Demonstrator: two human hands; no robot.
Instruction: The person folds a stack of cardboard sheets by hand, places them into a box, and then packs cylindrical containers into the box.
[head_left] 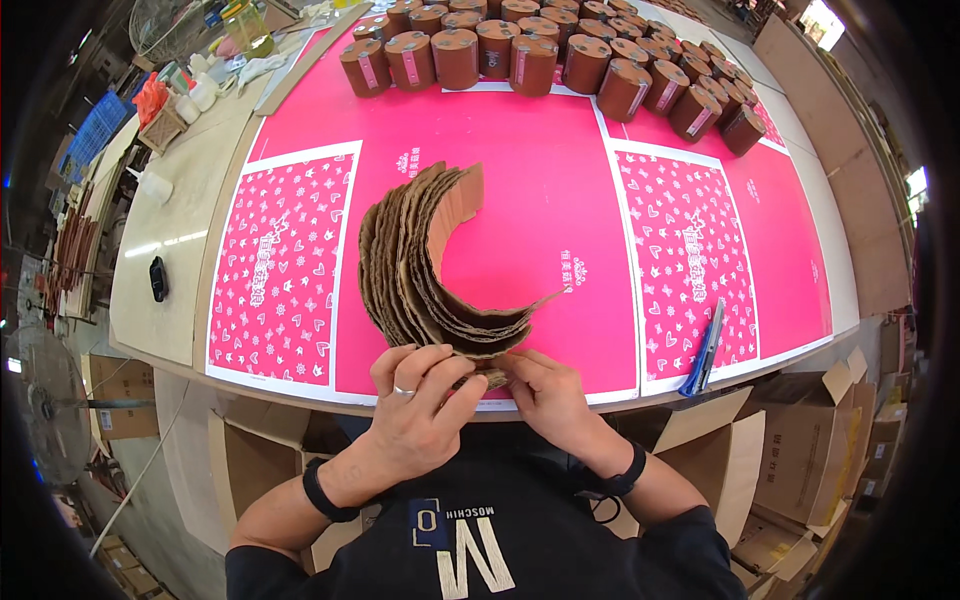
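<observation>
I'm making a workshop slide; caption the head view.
Left hand and right hand at a curved cardboard stack on pink printed sheeting, brown cylinders beyond.

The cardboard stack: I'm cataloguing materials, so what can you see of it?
The cardboard stack is brown, with many thin layers and ragged, wavy edges. It bends into a C open toward the upper right. It rests on the pink sheet, with the left hand and right hand at its near side; their exact grip is partly hidden.
</observation>
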